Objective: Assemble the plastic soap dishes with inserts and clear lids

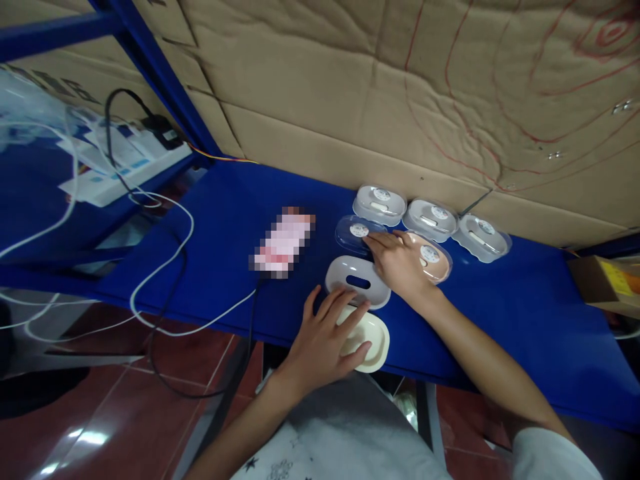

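My left hand (327, 343) has its fingers spread over a cream oval dish (376, 337), with fingertips reaching the near edge of a grey oval tray with a slot (337, 272). My right hand (400, 267) reaches across from the right, palm down with fingers stretched out. One fingertip touches a clear oval lid (347, 233) at its round white sticker (359, 230). Beside that hand, partly covered by it, lies a peach oval case (436, 267) with a clear cover and a sticker. My right thumb is hidden.
Along the cardboard wall (310, 87) stand three grey cases with clear covers (380, 205). A blurred-out phone-like thing (284, 243) lies left on the blue table (215, 220), with a white cable (200, 327) trailing off. A power strip (135, 173) is far left, a cardboard box (595, 283) far right.
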The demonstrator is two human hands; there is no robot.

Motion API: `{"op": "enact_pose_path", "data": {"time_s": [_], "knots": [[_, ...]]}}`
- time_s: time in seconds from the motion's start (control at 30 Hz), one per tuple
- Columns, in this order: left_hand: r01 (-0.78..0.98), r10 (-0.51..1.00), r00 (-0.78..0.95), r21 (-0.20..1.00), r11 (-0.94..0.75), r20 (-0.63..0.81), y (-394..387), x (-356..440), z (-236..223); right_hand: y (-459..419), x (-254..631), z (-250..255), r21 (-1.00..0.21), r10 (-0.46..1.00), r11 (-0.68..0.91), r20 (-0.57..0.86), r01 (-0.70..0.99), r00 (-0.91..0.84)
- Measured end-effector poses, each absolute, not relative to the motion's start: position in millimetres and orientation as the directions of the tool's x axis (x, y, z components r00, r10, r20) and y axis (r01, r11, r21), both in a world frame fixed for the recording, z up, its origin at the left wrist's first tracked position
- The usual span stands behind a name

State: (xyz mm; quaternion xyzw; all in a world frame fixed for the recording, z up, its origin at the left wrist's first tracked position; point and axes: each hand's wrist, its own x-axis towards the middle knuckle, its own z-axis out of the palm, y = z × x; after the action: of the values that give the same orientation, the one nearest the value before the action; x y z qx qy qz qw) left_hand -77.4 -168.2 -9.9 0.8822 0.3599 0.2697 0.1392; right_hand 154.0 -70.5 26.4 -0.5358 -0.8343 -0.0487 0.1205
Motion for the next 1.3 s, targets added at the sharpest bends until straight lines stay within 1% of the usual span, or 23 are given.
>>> {"op": "enact_pose_path", "data": {"time_s": [0.1, 0.17, 0.23, 0.3, 0.4, 0.47, 0.5, 0.57, 0.6, 0.67, 0.73, 0.77, 0.8, 0.87, 0.93, 1.0, 1.07, 1.1, 1.13, 1.17, 1.2, 1.27, 1.3], "knots": [[0.6, 0.733, 0.593, 0.425, -0.678, 0.333, -161, -80, -9, -78, 164, 29, -0.069, 0.863, 0.423, 0.335, 0.904, -0.379], [0.608, 0.734, 0.609, 0.418, -0.675, 0.3, -152, -80, -8, -87, 179, 32, -0.098, 0.851, 0.397, 0.411, 0.912, -0.327], [0.602, 0.726, 0.626, 0.416, -0.682, 0.284, -141, -79, -8, -97, 199, 33, -0.12, 0.859, 0.348, 0.439, 0.93, -0.264], [0.602, 0.723, 0.629, 0.409, -0.686, 0.287, -133, -77, -8, -105, 222, 31, -0.118, 0.885, 0.3, 0.406, 0.947, -0.229], [0.6, 0.714, 0.628, 0.393, -0.697, 0.309, -130, -75, -8, -114, 250, 22, -0.138, 0.934, 0.268, 0.281, 0.954, -0.222], [0.587, 0.705, 0.621, 0.393, -0.708, 0.341, -134, -74, -6, -118, 263, 17, -0.208, 0.948, 0.259, 0.239, 0.943, -0.208], [0.577, 0.702, 0.612, 0.402, -0.711, 0.365, -138, -74, -4, -119, 266, 16, -0.255, 0.951, 0.257, 0.24, 0.932, -0.196], [0.546, 0.707, 0.57, 0.45, -0.707, 0.419, -148, -72, 3, -122, 270, 19, -0.356, 0.949, 0.26, 0.264, 0.898, -0.171], [0.521, 0.722, 0.534, 0.501, -0.691, 0.44, -153, -70, 7, -124, 269, 23, -0.405, 0.95, 0.263, 0.267, 0.876, -0.161], [0.43, 0.78, 0.431, 0.657, -0.619, 0.453, -163, -62, 15, -131, 264, 34, -0.501, 0.952, 0.275, 0.261, 0.82, -0.16], [0.26, 0.857, 0.314, 0.831, -0.491, 0.408, -169, -50, 22, -140, 254, 47, -0.594, 0.944, 0.321, 0.266, 0.738, -0.197], [0.147, 0.886, 0.282, 0.896, -0.419, 0.368, -171, -43, 25, -146, 247, 53, -0.635, 0.932, 0.36, 0.275, 0.683, -0.236], [0.051, 0.898, 0.302, 0.936, -0.349, 0.319, -172, -36, 27, -152, 240, 57, -0.666, 0.914, 0.405, 0.285, 0.626, -0.289], [-0.045, 0.892, 0.38, 0.968, -0.246, 0.244, -171, -26, 29, -161, 227, 62, -0.696, 0.871, 0.479, 0.3, 0.535, -0.39], [-0.026, 0.884, 0.419, 0.976, -0.216, 0.207, -169, -21, 29, -163, 221, 62, -0.734, 0.844, 0.498, 0.288, 0.462, -0.452], [0.006, 0.9, 0.385, 0.975, -0.222, 0.203, -168, -19, 28, -158, 225, 56, -0.812, 0.852, 0.452, 0.27, 0.37, -0.448], [-0.006, 0.911, 0.357, 0.976, -0.219, 0.207, -171, -20, 26, -145, 240, 46, -0.848, 0.889, 0.399, 0.263, 0.35, -0.375], [-0.034, 0.915, 0.35, 0.978, -0.204, 0.202, -172, -20, 25, -138, 249, 39, -0.817, 0.909, 0.393, 0.275, 0.423, -0.313], [-0.076, 0.918, 0.346, 0.981, -0.177, 0.193, -174, -21, 24, -131, 259, 32, -0.742, 0.924, 0.38, 0.286, 0.552, -0.253], [-0.126, 0.922, 0.345, 0.983, -0.137, 0.173, -176, -21, 24, -124, 269, 24, -0.636, 0.931, 0.358, 0.294, 0.684, -0.215], [-0.18, 0.927, 0.344, 0.98, -0.088, 0.147, -178, -22, 24, -119, 277, 16, -0.535, 0.934, 0.337, 0.292, 0.775, -0.204], [-0.266, 0.937, 0.338, 0.964, 0.008, 0.086, -180, -23, 24, -110, 289, 1, -0.376, 0.938, 0.315, 0.267, 0.871, -0.223], [-0.291, 0.941, 0.335, 0.956, 0.044, 0.058, -181, -24, 25, -107, 292, -5, -0.325, 0.937, 0.317, 0.253, 0.891, -0.241]]}}
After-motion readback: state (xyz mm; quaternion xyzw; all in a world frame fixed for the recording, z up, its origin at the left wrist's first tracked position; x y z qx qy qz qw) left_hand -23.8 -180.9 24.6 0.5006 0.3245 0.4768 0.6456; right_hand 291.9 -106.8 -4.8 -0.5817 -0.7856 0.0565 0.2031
